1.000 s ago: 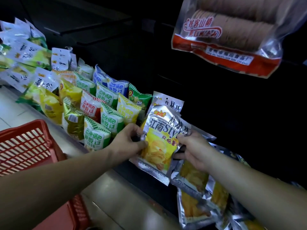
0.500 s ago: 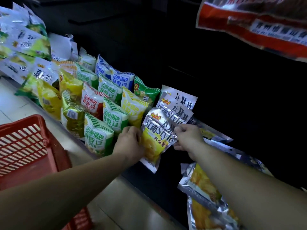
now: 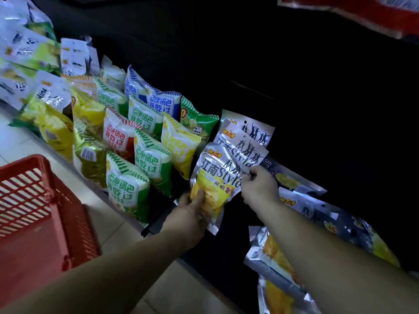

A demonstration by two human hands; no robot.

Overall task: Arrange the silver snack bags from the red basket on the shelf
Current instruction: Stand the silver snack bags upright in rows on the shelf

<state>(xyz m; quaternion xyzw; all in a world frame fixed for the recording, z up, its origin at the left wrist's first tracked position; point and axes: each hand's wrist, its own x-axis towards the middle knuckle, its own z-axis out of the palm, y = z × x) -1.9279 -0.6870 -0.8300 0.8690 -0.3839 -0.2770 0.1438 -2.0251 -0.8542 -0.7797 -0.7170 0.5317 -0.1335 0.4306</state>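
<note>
The left grip [image 3: 190,214] is closed on the bottom of the front silver foil snack bag with yellow crisps printed on it [image 3: 215,177]. The thumb lies across the yellow print and the fingers are curled behind the lower edge. The right grip [image 3: 260,189] pinches the same bag at its upper right edge, with the fingertips [image 3: 248,176] closed tightly on the foil.

The bag is upright and leans slightly back at the front edge of the dark shelf [image 3: 158,220]. It leads a short row, with a second silver bag [image 3: 246,147] overlapping close behind it and a third silver bag [image 3: 256,129] behind that one.

Just to the left of the row, a yellow-and-white striped packet [image 3: 179,143] and a green packet [image 3: 197,123] stand beside it. The front bag's left side is nearly against them. Further left are rows of green-and-white packets [image 3: 127,186], a red-and-white packet [image 3: 118,132] and blue-and-white packets [image 3: 158,103].

To the right, more loose silver bags [image 3: 328,214] lie flat and overlapping on the shelf, under and beyond the right forearm. Some of them slump over the shelf front.

The red plastic lattice basket [image 3: 34,200] sits low on the left, on the pale tiled floor [image 3: 181,291] and well apart from the held bag. What it holds cannot be seen. A red-banded packet [image 3: 362,10] hangs at the top right.
</note>
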